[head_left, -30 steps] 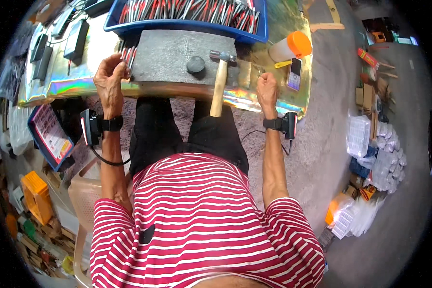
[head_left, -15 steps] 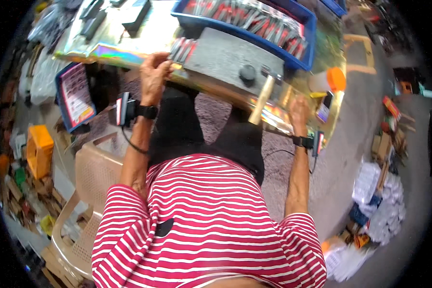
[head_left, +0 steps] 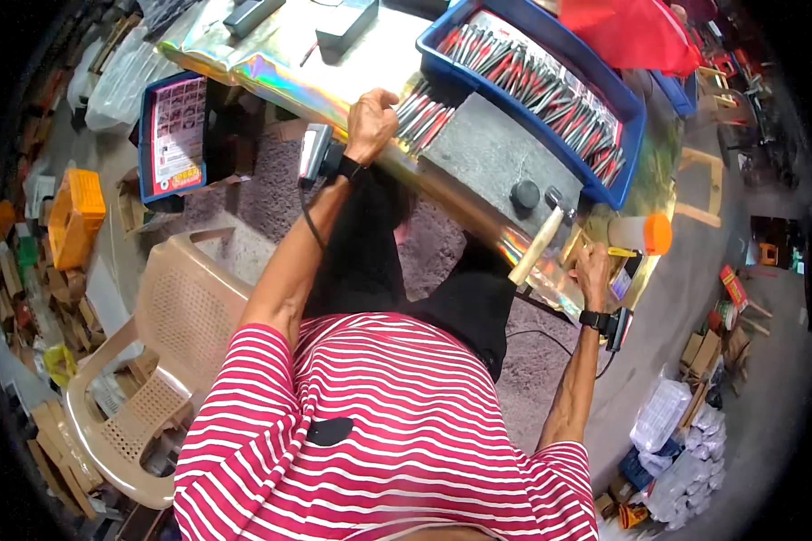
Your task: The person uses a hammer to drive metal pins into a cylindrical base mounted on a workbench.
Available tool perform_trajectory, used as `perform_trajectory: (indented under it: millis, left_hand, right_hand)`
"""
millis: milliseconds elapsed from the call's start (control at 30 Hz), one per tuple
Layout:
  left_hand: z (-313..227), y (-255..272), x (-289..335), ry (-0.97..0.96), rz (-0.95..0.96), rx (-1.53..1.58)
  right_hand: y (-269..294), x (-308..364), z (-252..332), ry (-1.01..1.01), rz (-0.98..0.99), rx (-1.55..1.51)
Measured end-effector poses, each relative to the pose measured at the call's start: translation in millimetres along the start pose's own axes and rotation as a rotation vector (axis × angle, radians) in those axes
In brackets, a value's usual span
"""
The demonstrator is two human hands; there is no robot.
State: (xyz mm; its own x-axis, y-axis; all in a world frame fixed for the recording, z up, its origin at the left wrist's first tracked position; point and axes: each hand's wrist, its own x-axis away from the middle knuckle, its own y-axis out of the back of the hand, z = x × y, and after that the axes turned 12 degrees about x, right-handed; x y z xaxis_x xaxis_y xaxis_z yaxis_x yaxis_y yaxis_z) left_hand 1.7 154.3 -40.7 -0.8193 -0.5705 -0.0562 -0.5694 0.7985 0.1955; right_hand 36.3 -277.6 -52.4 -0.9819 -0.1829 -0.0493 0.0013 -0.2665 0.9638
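Indoors at gold table (head_left: 275,45), amid floor clutter (head_left: 686,464), w/ L hand (head_left: 371,128) half-curled by rods (head_left: 424,117), R hand (head_left: 592,272) bunched nr hammer (head_left: 536,248), both holds unclear.

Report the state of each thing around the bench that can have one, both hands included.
Blue rectangular plastic tray: open, holding many slim red-and-grey tools.
Translucent orange-lidded jar: closed.
Wooden-handled metal hammer: lying, handle past the edge of the shiny foil-covered bench.
Beige perforated plastic chair: upright.
Left hand: fingers curled, hold unclear.
Right hand: fingers curled, hold unclear.
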Motion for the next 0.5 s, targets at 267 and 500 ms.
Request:
perform_trajectory:
  millis: [267, 500]
  left_hand:
    - [1.6, -19.1, -26.7, -0.029, 0.099, -0.405]
    - [-3.6, -26.6, -32.5, 0.037, 0.120, -0.528]
  right_hand:
    - [9.5, 2.0, 11.0, -0.195, 0.069, -0.320]
    - [2.3, -0.7, 5.3, -0.289, 0.052, -0.526]
